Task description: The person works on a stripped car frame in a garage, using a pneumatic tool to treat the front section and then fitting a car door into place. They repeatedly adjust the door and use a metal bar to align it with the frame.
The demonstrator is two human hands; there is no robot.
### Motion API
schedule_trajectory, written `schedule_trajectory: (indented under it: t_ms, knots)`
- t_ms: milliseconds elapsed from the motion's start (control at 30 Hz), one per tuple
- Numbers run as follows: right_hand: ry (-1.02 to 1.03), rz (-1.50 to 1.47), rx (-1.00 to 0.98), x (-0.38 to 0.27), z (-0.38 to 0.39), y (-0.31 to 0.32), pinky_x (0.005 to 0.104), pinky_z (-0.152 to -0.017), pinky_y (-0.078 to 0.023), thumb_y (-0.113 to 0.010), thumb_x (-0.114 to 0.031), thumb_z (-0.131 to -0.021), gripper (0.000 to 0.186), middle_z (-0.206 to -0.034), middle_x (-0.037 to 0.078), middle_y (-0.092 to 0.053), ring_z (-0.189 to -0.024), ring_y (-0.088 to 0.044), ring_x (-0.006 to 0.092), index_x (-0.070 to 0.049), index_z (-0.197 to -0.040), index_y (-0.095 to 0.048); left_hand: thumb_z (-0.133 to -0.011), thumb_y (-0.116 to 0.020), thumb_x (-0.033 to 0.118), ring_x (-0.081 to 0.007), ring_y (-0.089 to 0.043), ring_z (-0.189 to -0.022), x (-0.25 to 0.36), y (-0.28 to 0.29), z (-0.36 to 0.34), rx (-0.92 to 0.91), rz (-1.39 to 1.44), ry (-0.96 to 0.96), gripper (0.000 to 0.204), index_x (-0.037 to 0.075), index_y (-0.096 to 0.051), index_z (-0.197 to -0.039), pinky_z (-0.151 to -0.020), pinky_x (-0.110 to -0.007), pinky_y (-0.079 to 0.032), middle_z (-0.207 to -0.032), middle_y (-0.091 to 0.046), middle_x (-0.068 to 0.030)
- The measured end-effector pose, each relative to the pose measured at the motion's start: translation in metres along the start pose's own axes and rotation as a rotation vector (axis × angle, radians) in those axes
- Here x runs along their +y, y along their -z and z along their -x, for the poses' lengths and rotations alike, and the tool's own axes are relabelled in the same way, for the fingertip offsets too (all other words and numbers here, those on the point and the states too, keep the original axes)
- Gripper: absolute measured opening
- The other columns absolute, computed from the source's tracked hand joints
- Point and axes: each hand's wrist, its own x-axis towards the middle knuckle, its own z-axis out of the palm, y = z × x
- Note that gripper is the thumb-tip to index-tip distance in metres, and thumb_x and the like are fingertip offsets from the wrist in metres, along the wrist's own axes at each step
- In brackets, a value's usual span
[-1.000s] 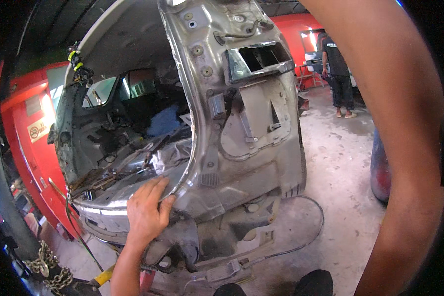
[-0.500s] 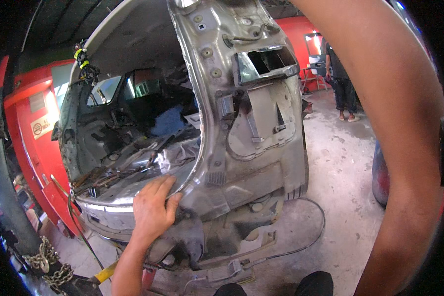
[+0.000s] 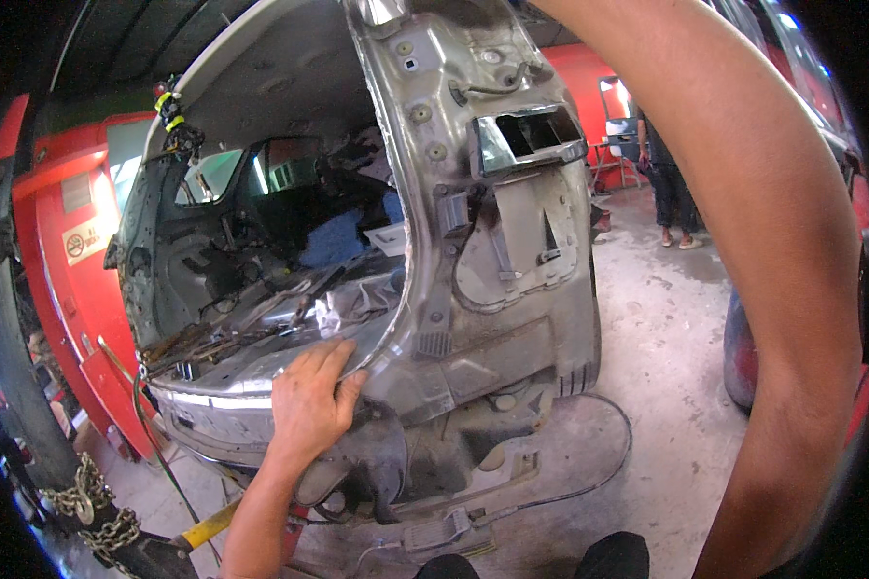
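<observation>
My left hand (image 3: 315, 394) lies over the rear sill (image 3: 230, 400) of a stripped bare-metal car body (image 3: 434, 357). Its fingers are stretched flat on the metal and the thumb sits a little apart, near the foot of the rear pillar (image 3: 425, 222); it grips nothing. My right arm (image 3: 792, 193) is raised along the right side and runs out past the top edge, so the right hand does not show. Inside the open rear, tools (image 3: 304, 307) and a crumpled pale sheet (image 3: 343, 307) lie on the load floor.
A foot pedal unit (image 3: 444, 529) with a black hose (image 3: 628, 434) lies on the concrete below. Chains (image 3: 92, 492) hang on a post at lower left, beside a yellow bar (image 3: 210, 524). Another person (image 3: 674, 179) stands back right. Red doors (image 3: 87, 261) line the left.
The view has shifted slightly, so the car body sits a little farther right and lower. My left hand stays on the sill, and my right arm remains raised.
</observation>
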Motion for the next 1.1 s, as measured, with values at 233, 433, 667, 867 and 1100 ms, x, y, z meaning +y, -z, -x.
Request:
schedule_trajectory:
  t_ms: [233,433,667,867,1100]
  knots:
    - [-0.294,-0.321,0.046,-0.021,0.015,0.016,0.0439,-0.067,-0.049,-0.052,-0.016,-0.088,0.023,-0.073,0.019,-0.061,-0.071,-0.06,0.0343,-0.002,-0.076,-0.067,-0.088,-0.062,0.03,-0.0354,-0.061,-0.105,0.0,0.0,0.001,-0.004,-0.004,-0.003,0.039,0.002,-0.062,-0.115,-0.089,-0.043,-0.048,-0.116,-0.064,-0.0173]
    - [-0.026,-0.031,-0.06,-0.008,0.016,0.0,0.0447,-0.069,-0.049,-0.055,-0.019,-0.088,0.022,-0.075,0.019,-0.06,-0.072,-0.061,0.0339,-0.001,-0.08,-0.064,-0.087,-0.062,0.028,-0.0349,-0.061,-0.105,0.001,0.001,-0.001,0.004,0.004,-0.02,0.038,0.002,-0.063,-0.115,-0.088,-0.043,-0.048,-0.115,-0.064,-0.0171]
    - [-0.402,-0.229,0.03,-0.041,0.03,0.059,0.0429,-0.065,-0.052,-0.056,-0.022,-0.089,0.025,-0.073,0.019,-0.063,-0.065,-0.062,0.0327,0.0,-0.083,-0.066,-0.087,-0.061,0.027,-0.0342,-0.061,-0.105,0.002,0.001,0.001,-0.001,-0.008,-0.005,0.037,0.002,-0.063,-0.115,-0.088,-0.042,-0.048,-0.115,-0.064,-0.0163]
    - [-0.178,0.131,0.047,-0.036,0.032,0.033,0.0457,-0.066,-0.053,-0.057,-0.03,-0.091,0.033,-0.071,0.02,-0.063,-0.064,-0.063,0.0337,0.002,-0.091,-0.067,-0.088,-0.061,0.027,-0.0344,-0.061,-0.105,0.0,0.0,0.003,0.004,0.006,-0.002,0.037,0.002,-0.063,-0.115,-0.088,-0.042,-0.048,-0.115,-0.064,-0.0162]
    - [-0.479,-0.143,-0.084,-0.021,0.042,0.07,0.0462,-0.076,-0.052,-0.054,-0.028,-0.093,0.033,-0.089,0.021,-0.067,-0.081,-0.064,0.0371,-0.002,-0.112,-0.063,-0.088,-0.061,0.027,-0.0345,-0.061,-0.105,0.012,-0.007,-0.018,0.057,0.061,-0.066,0.037,0.002,-0.063,-0.115,-0.089,-0.042,-0.048,-0.116,-0.064,-0.0164]
